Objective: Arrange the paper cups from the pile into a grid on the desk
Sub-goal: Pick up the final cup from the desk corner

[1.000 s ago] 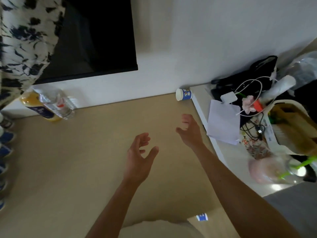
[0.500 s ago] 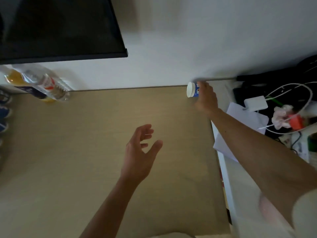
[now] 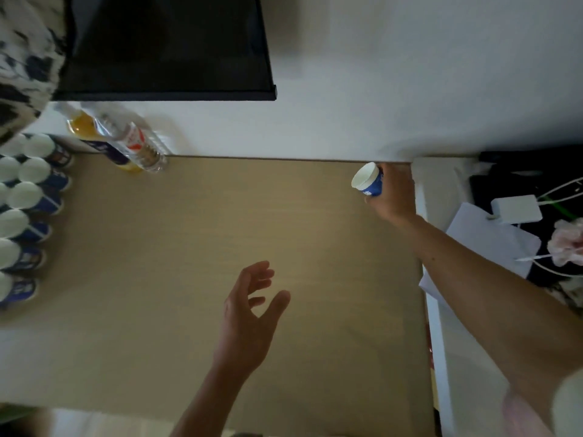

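Observation:
A blue paper cup (image 3: 368, 180) with a white inside sits tilted in my right hand (image 3: 394, 193) at the desk's far right corner, its mouth turned left. The fingers wrap its blue side. My left hand (image 3: 249, 313) hovers over the middle of the tan desk (image 3: 195, 247), fingers spread, holding nothing. Several blue and white paper cups (image 3: 26, 216) stand in rows along the desk's left edge.
Two bottles (image 3: 126, 143) lie by the wall at the far left. A black monitor (image 3: 164, 45) hangs above the desk. To the right, a white shelf (image 3: 441, 310) carries papers (image 3: 485, 241), a white charger (image 3: 517, 209) and cables.
My right hand reached to the far right corner, closed on the cup and tipped it up off the desk. The view swung left, bringing the rows of cups into sight. My left hand stayed put.

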{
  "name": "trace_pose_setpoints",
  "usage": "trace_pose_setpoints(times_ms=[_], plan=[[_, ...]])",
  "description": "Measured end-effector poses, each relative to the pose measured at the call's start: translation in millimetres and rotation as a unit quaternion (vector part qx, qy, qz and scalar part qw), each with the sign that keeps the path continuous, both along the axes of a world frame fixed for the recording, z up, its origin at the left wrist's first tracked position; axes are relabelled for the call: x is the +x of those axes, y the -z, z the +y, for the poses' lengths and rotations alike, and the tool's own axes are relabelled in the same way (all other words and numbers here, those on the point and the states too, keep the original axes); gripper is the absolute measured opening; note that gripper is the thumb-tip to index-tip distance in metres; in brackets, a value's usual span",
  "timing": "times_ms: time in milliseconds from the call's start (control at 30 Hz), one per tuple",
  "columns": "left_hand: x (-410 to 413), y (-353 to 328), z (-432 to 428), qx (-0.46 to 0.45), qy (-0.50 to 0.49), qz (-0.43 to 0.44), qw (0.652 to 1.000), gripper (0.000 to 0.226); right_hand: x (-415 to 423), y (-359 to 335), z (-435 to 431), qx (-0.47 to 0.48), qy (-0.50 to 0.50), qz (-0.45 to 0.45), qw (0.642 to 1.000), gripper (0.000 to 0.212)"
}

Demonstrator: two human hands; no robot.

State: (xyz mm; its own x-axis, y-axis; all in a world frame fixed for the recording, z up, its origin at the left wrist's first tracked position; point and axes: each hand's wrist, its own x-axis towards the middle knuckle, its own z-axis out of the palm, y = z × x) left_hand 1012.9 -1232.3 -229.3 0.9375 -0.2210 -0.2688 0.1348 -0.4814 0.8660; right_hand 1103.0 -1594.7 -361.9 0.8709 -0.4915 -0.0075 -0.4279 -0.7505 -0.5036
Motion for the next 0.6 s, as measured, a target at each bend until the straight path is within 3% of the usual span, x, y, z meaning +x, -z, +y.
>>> trace_pose_setpoints(times_ms=[100,233,600], plan=[[4,-6,17,-0.011,-0.031,-0.006,0.999,0.043,-8,-19,43,0.131,0.013,-0.072,0.989,0.065],[7,-17,49,-0.026,-0.065,-0.024,0.997,0.041,-25,-54,119,0.23,0.001,-0.118,0.966,0.063],[-14,-44,203,-0.095,-0.154,-0.072,0.981,0.043,-71,-142,354,0.337,-0.086,-0.206,0.915,0.064]])
